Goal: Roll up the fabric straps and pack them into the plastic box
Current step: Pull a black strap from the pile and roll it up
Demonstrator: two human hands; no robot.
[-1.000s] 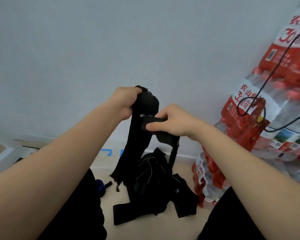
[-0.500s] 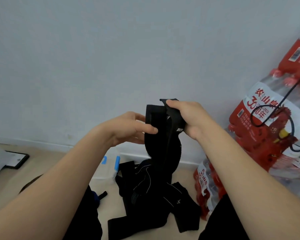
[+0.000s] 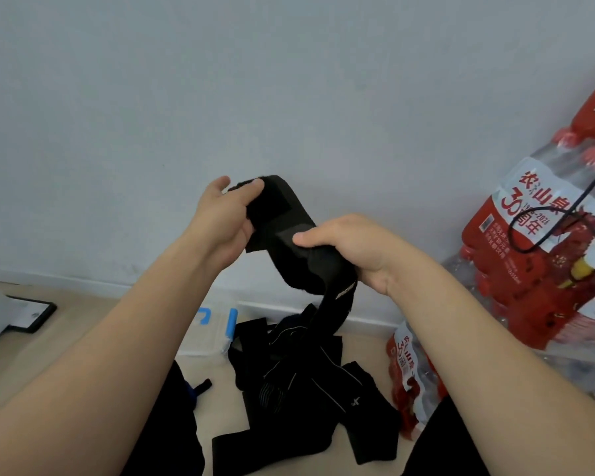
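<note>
Box (image 3: 208, 333), clear plastic with blue latches, sits on floor lower left. My left hand (image 3: 222, 218) pinches the black strap (image 3: 282, 231) end; right hand (image 3: 354, 249) grips its middle. Slack tail may snag the pile (image 3: 306, 389), loosening the roll.

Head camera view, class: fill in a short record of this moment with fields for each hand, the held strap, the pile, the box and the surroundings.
left hand: grips the upper end of the black fabric strap
right hand: closed on the strap lower down
strap: not yet rolled, tail hanging to the floor
pile of black fabric straps: loose on the floor
clear plastic box with blue clips: by the wall
red packs of bottled water: at right
</note>
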